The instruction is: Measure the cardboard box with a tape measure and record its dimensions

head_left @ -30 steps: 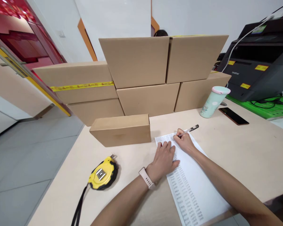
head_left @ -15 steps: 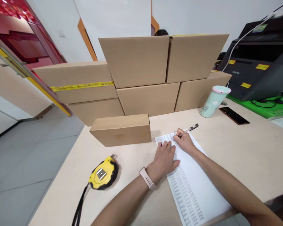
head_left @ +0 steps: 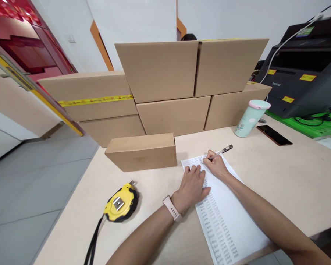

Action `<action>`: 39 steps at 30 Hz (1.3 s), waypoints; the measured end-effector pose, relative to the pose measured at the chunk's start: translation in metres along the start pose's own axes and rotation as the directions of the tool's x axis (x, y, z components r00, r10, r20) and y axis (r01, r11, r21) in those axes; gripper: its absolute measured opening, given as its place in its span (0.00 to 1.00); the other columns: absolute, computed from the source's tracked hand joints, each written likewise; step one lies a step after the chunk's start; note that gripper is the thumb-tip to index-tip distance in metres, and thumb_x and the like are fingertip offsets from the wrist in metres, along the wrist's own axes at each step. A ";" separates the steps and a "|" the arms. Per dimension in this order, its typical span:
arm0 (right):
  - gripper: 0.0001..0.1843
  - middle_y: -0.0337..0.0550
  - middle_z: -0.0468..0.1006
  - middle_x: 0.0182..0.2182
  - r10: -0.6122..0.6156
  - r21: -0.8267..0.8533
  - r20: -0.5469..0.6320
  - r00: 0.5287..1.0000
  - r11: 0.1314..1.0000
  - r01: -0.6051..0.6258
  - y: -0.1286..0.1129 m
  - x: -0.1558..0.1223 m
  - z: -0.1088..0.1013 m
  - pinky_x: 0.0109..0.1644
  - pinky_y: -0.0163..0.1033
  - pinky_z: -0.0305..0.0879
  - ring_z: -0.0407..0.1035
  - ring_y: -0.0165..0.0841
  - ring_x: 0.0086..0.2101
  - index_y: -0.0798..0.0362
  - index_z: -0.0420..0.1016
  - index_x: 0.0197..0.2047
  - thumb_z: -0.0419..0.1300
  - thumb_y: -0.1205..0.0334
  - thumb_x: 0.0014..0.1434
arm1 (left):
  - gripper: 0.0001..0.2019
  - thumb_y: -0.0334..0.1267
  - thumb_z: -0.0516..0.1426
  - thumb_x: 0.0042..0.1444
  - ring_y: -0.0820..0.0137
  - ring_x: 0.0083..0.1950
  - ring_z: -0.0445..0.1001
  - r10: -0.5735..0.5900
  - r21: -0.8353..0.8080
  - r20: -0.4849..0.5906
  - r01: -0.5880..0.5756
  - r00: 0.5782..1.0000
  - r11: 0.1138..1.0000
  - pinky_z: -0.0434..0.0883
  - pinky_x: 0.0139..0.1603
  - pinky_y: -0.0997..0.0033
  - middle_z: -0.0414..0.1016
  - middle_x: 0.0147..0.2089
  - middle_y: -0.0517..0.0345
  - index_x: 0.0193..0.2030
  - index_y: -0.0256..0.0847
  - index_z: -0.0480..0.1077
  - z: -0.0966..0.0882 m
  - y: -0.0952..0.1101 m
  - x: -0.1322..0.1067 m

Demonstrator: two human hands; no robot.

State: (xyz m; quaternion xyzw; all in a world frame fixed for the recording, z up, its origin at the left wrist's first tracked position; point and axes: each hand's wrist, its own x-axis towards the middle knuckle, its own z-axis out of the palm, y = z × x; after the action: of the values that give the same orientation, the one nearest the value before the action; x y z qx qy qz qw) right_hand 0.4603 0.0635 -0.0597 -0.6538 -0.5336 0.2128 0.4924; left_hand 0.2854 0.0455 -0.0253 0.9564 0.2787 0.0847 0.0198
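Observation:
A sheet of paper (head_left: 237, 224) with columns of small handwriting down its left side lies on the table, its bottom end at the front edge. My right hand (head_left: 216, 166) grips a pen (head_left: 223, 150), the tip close to the top rows of writing. My left hand (head_left: 193, 184), with a pink band on its wrist, rests flat over the sheet's left edge, fingers spread. A small cardboard box (head_left: 143, 156) sits just beyond it to the left. Nearer me on the left lies a yellow and black tape measure (head_left: 123, 203) with a black strap.
Stacked cardboard boxes (head_left: 172, 116) form a wall along the table's back. At the right stand a mint-green cup (head_left: 249, 119) and a phone (head_left: 274, 135) lying flat. A dark printer (head_left: 300, 77) is behind them, beside a green tray (head_left: 311, 127). Someone's dark hair (head_left: 189, 37) shows above the boxes.

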 end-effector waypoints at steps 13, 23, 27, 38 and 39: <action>0.11 0.28 0.52 0.16 -0.006 0.004 -0.011 1.000 1.000 0.006 0.001 0.000 -0.001 0.24 0.35 0.45 0.48 0.27 0.20 0.48 0.53 0.22 0.55 0.64 0.48 | 0.26 0.53 0.54 0.57 0.55 0.54 0.61 0.001 -0.002 -0.002 -0.001 1.000 1.000 0.57 0.56 0.51 0.65 0.58 0.41 0.56 0.36 0.63 0.000 0.000 0.000; 0.10 0.28 0.52 0.16 -0.004 0.004 -0.009 1.000 1.000 0.004 0.001 0.001 -0.001 0.24 0.35 0.45 0.48 0.27 0.20 0.48 0.53 0.22 0.54 0.63 0.48 | 0.26 0.53 0.54 0.57 0.55 0.53 0.62 0.002 0.003 -0.011 -0.002 1.000 1.000 0.58 0.55 0.53 0.66 0.57 0.42 0.55 0.35 0.64 -0.001 0.000 0.001; 0.11 0.29 0.52 0.16 0.003 0.001 -0.018 1.000 1.000 -0.003 0.001 0.001 -0.002 0.24 0.35 0.45 0.48 0.27 0.20 0.48 0.53 0.22 0.54 0.63 0.48 | 0.26 0.53 0.53 0.57 0.55 0.53 0.62 0.004 0.004 -0.009 -0.004 1.000 1.000 0.58 0.54 0.53 0.66 0.57 0.42 0.55 0.36 0.64 0.000 0.000 0.000; 0.11 0.29 0.52 0.16 -0.011 0.000 -0.008 1.000 1.000 0.011 0.001 0.001 -0.001 0.24 0.35 0.45 0.48 0.27 0.20 0.48 0.53 0.22 0.55 0.64 0.48 | 0.26 0.52 0.54 0.57 0.55 0.53 0.62 0.004 -0.009 -0.017 -0.004 1.000 1.000 0.57 0.55 0.53 0.66 0.58 0.41 0.55 0.35 0.64 0.000 -0.001 0.000; 0.11 0.29 0.52 0.16 -0.012 -0.001 -0.006 1.000 1.000 0.012 0.001 0.001 -0.001 0.24 0.35 0.45 0.48 0.27 0.20 0.48 0.53 0.22 0.55 0.64 0.48 | 0.26 0.52 0.54 0.57 0.55 0.53 0.62 0.004 -0.009 -0.016 -0.005 1.000 1.000 0.57 0.55 0.52 0.66 0.58 0.41 0.55 0.35 0.64 0.000 -0.001 0.000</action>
State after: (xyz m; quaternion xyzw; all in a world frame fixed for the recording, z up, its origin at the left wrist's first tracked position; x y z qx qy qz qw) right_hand 0.4619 0.0639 -0.0597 -0.6516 -0.5359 0.2077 0.4950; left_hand 0.2855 0.0461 -0.0255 0.9563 0.2762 0.0938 0.0217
